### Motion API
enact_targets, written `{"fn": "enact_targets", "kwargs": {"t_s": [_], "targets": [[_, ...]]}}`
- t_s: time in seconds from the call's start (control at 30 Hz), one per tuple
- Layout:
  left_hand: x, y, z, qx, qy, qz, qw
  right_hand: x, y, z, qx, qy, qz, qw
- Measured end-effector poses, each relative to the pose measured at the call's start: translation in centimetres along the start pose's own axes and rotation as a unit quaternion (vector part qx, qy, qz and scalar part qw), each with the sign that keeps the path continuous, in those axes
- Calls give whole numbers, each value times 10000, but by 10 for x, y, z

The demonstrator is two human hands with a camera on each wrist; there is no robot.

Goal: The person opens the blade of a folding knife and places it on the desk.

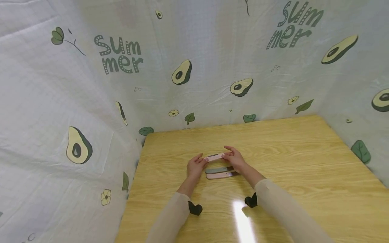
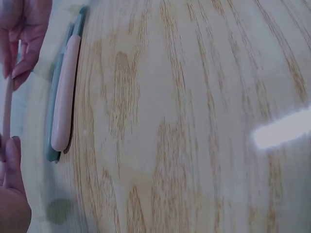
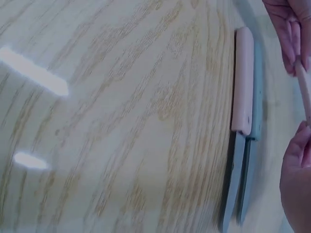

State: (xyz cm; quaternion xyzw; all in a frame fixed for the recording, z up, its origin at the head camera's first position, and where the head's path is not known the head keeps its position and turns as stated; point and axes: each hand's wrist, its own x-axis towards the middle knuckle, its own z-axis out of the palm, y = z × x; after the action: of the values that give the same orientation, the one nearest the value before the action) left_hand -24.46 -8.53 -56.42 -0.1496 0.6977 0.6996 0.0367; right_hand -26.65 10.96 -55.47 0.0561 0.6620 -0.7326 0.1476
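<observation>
My left hand (image 1: 195,166) and right hand (image 1: 236,159) pinch opposite ends of a slim pale pink piece (image 1: 214,157), which has a dark line along its upper edge. Fingers cover both its ends, and I cannot tell what kind of thing it is. Nearer to me, two knives lie side by side on the table, handles to the left and blades to the right. One is a knife with a grey-green handle (image 1: 216,170), the other a knife with a pink handle (image 1: 219,175). Both blades show bare in the right wrist view, the pink-handled knife's blade (image 3: 234,182) outermost.
The wooden table (image 1: 170,148) has a light grain, with a bright glare spot near its front. A white cloth (image 1: 209,33) printed with avocados, leaves and lettering hangs at the back and along both sides.
</observation>
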Motion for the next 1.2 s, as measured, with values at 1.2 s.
{"fn": "enact_targets", "kwargs": {"t_s": [1.2], "targets": [[-20, 1, -1, 425, -2376, -230, 9701, -31, 2, -22, -611, -2005, 118, 9777]]}}
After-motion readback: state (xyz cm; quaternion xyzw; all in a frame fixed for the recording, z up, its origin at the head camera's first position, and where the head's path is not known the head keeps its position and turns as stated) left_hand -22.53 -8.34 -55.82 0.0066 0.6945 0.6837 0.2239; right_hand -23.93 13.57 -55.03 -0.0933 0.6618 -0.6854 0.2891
